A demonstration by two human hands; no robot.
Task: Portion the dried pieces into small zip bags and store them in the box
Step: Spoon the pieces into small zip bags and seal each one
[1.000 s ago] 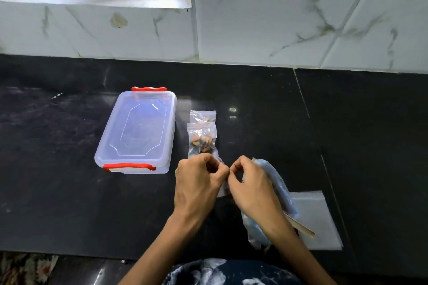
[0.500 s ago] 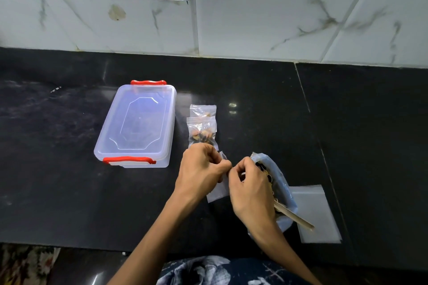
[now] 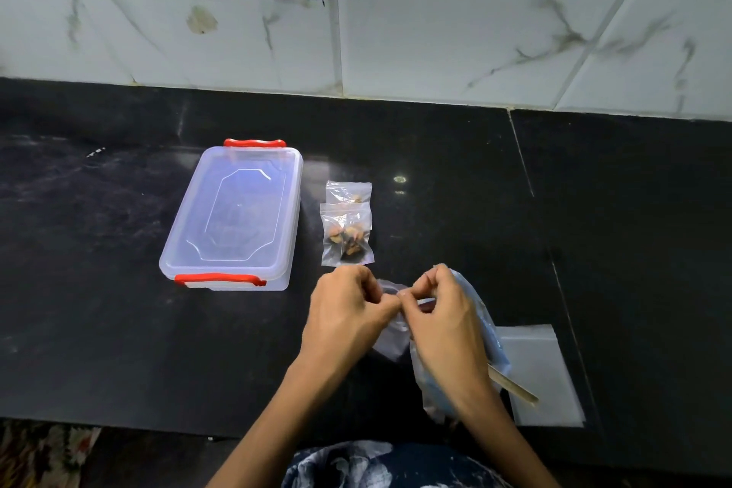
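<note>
Left hand (image 3: 348,313): fingers curled, pinching the small bag's (image 3: 392,333) top edge.
Right hand (image 3: 443,321): pinching the same edge.
Small bag: hangs between both hands.

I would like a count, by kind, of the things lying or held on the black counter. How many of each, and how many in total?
Clear plastic box with red handles: 1
Small clear zip bags, filled: 2
Small clear zip bag held in both hands: 1
Larger bluish plastic bag: 1
Flat wooden stick: 1
Flat pale plastic sheet: 1
Total: 7
</note>
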